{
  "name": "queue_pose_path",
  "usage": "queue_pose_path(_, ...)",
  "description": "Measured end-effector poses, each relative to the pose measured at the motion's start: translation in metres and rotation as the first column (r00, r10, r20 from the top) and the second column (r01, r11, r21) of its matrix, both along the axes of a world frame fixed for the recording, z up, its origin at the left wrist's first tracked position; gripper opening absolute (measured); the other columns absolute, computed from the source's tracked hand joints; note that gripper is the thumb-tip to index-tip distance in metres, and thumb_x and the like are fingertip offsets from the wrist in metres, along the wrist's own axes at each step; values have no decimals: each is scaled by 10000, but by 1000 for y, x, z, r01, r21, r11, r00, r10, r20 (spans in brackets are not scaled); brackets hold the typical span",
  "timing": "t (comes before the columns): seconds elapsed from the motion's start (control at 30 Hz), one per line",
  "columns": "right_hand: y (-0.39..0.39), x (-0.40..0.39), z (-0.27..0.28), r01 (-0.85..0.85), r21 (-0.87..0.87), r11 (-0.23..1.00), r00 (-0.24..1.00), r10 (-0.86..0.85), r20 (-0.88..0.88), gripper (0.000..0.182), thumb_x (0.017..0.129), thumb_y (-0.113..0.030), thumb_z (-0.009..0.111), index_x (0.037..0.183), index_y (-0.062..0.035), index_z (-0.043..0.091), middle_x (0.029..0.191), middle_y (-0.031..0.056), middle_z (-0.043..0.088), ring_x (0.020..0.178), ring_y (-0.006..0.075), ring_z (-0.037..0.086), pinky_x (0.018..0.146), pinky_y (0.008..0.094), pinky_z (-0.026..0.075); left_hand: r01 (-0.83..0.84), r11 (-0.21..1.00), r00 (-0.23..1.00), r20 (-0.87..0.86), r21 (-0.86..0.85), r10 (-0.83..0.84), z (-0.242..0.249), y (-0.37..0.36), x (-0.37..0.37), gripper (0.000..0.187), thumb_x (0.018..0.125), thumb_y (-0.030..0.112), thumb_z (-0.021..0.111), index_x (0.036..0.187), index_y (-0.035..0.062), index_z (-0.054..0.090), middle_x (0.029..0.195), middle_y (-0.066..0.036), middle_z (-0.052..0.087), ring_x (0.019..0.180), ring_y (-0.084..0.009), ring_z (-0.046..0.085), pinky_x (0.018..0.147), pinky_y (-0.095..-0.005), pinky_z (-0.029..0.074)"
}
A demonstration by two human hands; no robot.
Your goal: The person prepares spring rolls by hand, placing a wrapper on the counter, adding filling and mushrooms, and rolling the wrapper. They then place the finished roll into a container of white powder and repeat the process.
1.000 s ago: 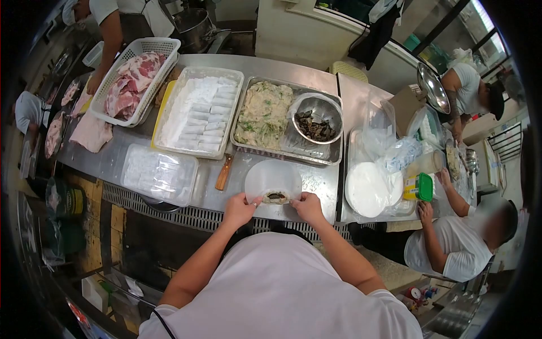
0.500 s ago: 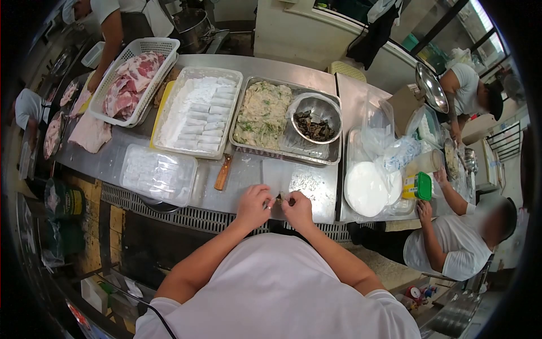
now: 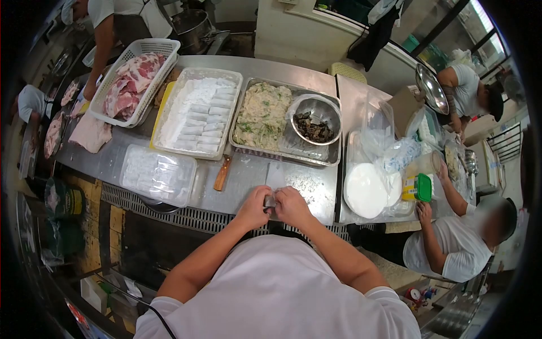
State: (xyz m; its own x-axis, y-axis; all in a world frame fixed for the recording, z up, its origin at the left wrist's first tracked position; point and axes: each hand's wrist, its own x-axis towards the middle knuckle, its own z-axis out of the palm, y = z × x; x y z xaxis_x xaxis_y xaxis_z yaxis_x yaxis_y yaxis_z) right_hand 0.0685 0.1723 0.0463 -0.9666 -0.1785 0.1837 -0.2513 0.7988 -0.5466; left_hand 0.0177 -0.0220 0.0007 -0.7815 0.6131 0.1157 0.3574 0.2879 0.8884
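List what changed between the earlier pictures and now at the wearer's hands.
The round wrapper that lay open and flat a second ago, with dark filling at its near edge, has been folded in from both sides into a narrow strip. The left hand and right hand moved inward from its sides and now meet, pinching its near end. The trays, bowl and wooden-handled tool stayed put.

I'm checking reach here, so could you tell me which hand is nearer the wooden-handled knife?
Left. The left hand sits just right of the knife, while the right hand is farther right.
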Motion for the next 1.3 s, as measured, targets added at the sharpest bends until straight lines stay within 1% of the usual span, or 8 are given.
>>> queue_pose_path(0.2,1,-5,3,-98,93,991,993,92,72,203,789,-94,770,960,0,716,984,186,716,999,394,674,961,500,537,41,999,983,-176,-30,-46,19,-3,-5,766,750,19,834,1463,21,552,1441,-213,585,1382,-436,549,1185,-499,451)
queue_pose_path(0.33,0,-5,14,-120,169,978,986,99,131,295,791,-134,791,1044,0,720,1022,194,733,1029,402,684,988,504,534,178,943,945,-217,-282,-243,33,-11,-14,815,789,160,871,1524,54,536,1421,-176,627,1387,-396,552,1194,-508,415)
queue_pose_path(0.53,18,23,42,92,3,996,985,-91,146,558,762,-116,828,1282,19,680,1207,220,705,1191,432,649,1098,496,511,238,917,911,-254,-320,-325,30,-35,-11,881,779,287,930,1546,95,541,1483,-128,629,1416,-337,554,1203,-503,400)
queue_pose_path(0.6,17,33,37,9,80,997,995,-16,96,577,759,-107,840,1297,1,658,1277,201,678,1251,421,617,1092,505,502,234,912,894,-293,-338,-338,23,-41,-4,856,792,283,924,1540,97,552,1485,-107,639,1403,-320,570,1187,-494,414)
queue_pose_path(0.83,7,51,-7,-160,185,970,986,149,73,579,798,-148,880,1321,-33,662,1238,175,656,1178,389,619,1070,507,491,155,966,883,-410,-208,-230,-2,-40,17,568,851,175,865,1389,118,693,1304,-51,747,1247,-294,678,1059,-464,511)
queue_pose_path(1.07,2,49,-19,-29,61,998,999,30,-18,338,860,-105,818,1181,-26,746,1068,153,680,1087,382,639,1009,505,504,71,995,894,-438,-72,-95,0,-34,14,296,915,220,834,1197,137,803,1178,-22,770,1106,-273,684,960,-444,528)
queue_pose_path(1.23,-5,34,-13,103,108,989,981,-119,155,258,864,-94,805,1106,-16,760,1038,154,664,1028,387,638,948,493,512,-29,991,934,-358,-131,-20,1,-19,9,148,969,241,792,1060,131,832,1034,-38,730,1024,-298,644,914,-461,512)
queue_pose_path(1.3,-12,31,-7,196,37,980,980,-198,34,220,867,-105,803,1066,-23,752,1037,146,657,1024,377,632,927,481,511,-60,980,943,-331,-189,-6,3,-11,3,142,985,248,773,1028,127,834,986,-51,708,1020,-309,632,911,-472,504)
